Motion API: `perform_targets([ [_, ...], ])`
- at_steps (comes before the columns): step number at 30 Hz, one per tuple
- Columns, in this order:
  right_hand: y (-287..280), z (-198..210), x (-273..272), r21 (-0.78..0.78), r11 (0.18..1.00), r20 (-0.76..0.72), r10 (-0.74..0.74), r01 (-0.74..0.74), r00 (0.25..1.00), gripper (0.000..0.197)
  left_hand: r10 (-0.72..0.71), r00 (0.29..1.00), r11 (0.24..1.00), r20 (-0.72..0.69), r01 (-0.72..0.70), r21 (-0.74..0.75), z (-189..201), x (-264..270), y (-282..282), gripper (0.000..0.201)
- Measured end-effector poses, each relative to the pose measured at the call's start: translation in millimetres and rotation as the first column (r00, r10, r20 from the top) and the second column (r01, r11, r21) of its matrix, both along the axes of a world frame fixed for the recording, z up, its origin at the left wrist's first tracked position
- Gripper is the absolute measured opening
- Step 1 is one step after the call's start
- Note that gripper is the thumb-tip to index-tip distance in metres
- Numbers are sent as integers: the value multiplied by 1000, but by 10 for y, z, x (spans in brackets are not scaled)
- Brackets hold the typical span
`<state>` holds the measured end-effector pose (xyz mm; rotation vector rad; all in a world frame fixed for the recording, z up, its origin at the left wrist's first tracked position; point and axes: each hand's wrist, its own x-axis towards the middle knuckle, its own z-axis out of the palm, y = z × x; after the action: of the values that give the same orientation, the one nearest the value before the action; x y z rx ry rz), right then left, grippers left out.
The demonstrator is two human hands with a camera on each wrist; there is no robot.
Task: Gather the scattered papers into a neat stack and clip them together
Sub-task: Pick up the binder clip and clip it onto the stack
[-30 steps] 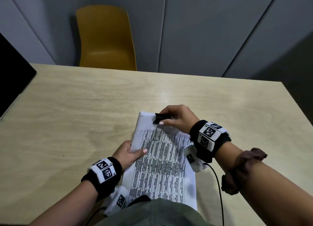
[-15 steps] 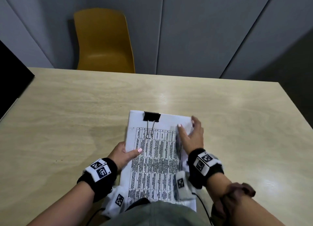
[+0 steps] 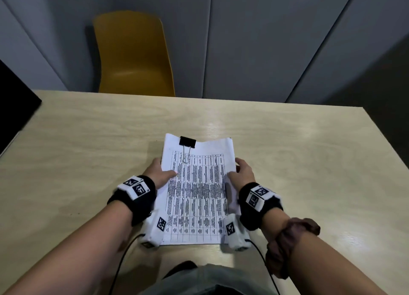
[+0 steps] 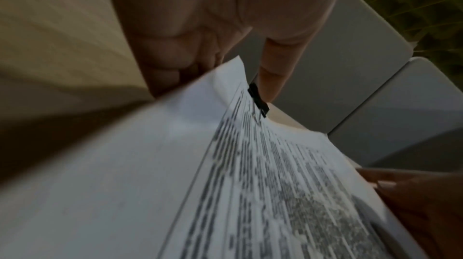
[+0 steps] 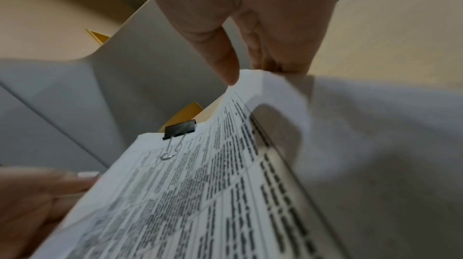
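Note:
The stack of printed papers lies lengthwise in front of me on the wooden table. A black binder clip is clamped on its far edge, left of the middle, with a wire handle folded onto the top sheet. My left hand grips the left edge, thumb on top and fingers underneath. My right hand grips the right edge the same way. In the right wrist view the clip sits on the far edge of the stack, which curls up under the thumb.
A yellow chair stands behind the table's far edge against grey wall panels. A black flat object lies at the far left. Cables run from both wrist cameras to the table's near edge.
My right hand let go of the clip and came down to the stack's right edge. My left hand slid further up the left edge. The clip now stays on the papers by itself.

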<state>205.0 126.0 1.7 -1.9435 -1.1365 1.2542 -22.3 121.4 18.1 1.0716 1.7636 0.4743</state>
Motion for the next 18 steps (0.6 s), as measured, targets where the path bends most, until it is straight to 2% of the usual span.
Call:
perform_targets([
  [5,-181,-71,100,-57,998,41,25,-23,999,63,23,998,999,52,-21,-29,62,-163,-86,78],
  [9,-446,-98,84,-52,997,-9,57,-57,998,59,75,993,997,90,-73,-27,84,-124,-375,72],
  [18,-429,-39,57,-8,997,-57,82,-82,995,71,-18,995,1000,101,16,19,178,-92,-435,69],
])
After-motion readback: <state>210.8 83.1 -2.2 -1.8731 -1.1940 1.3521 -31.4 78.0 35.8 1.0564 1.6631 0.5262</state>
